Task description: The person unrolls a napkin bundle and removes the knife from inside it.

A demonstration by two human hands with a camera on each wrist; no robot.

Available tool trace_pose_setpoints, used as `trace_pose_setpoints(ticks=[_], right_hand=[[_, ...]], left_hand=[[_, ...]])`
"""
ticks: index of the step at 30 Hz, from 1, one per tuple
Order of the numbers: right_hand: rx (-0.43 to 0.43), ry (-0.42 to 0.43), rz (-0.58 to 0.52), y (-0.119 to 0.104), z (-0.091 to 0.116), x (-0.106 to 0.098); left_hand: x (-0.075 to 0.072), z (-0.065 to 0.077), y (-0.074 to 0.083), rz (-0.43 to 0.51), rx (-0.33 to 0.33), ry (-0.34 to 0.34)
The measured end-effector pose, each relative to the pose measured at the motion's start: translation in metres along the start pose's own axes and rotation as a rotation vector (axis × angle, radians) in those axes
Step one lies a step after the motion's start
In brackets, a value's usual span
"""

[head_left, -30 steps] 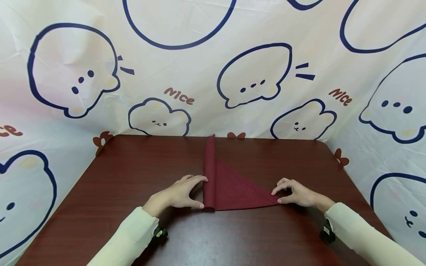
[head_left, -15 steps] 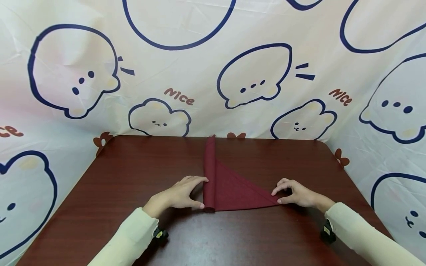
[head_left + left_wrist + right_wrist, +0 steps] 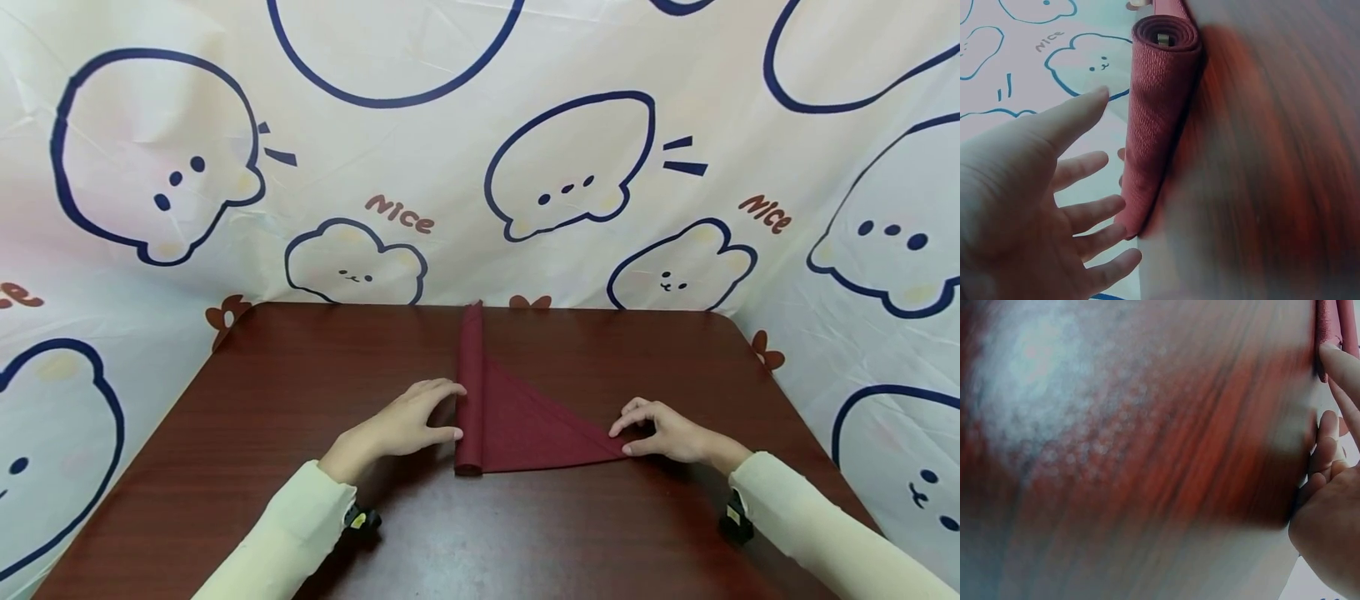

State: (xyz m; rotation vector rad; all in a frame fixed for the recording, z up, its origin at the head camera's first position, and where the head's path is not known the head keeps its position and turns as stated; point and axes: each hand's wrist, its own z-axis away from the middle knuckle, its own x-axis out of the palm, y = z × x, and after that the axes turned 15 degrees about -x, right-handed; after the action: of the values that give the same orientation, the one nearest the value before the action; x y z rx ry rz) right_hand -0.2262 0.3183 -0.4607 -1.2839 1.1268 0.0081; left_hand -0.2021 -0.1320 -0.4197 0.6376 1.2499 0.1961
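Note:
A dark red cloth [image 3: 536, 429] lies on the table, its left side wound into a long roll [image 3: 469, 392] and its right side a flat triangle. The near end of the roll [image 3: 1163, 94] shows a tight spiral with a small shiny bit at its core in the left wrist view. My left hand [image 3: 408, 421] is at the roll's left side, thumb and fingers spread, fingertips right at it. At the triangle's right corner, my right hand [image 3: 667, 433] pinches the cloth between thumb and forefinger, the other fingers curled. In the right wrist view that thumb [image 3: 1340, 365] lies against the cloth.
A dark brown wooden table [image 3: 337, 342] carries the cloth. Behind it and on both sides hangs a pale sheet [image 3: 450, 167] with cartoon drawings. The table's far edge runs close to the roll's far end.
My left hand has slid a little farther from me along the roll, its thumb now higher up from the near end. The right hand and cloth stay put.

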Motion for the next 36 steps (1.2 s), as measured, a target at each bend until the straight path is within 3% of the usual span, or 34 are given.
trace_pose_setpoints(ticks=[9,24,29,36], right_hand=[[0.001,-0.002,0.011,-0.001,-0.001,0.001],[-0.005,0.002,0.029,0.0,-0.002,0.0],[-0.005,0.005,0.026,-0.002,-0.002,0.001],[0.003,0.004,0.016,-0.002,-0.002,0.001]], left_hand=[[0.01,-0.005,0.011,-0.034,-0.001,0.045],[0.026,-0.018,0.03,-0.202,0.033,0.067],[0.03,-0.018,0.03,-0.28,0.003,0.06],[0.031,-0.016,0.025,-0.279,-0.034,0.034]])
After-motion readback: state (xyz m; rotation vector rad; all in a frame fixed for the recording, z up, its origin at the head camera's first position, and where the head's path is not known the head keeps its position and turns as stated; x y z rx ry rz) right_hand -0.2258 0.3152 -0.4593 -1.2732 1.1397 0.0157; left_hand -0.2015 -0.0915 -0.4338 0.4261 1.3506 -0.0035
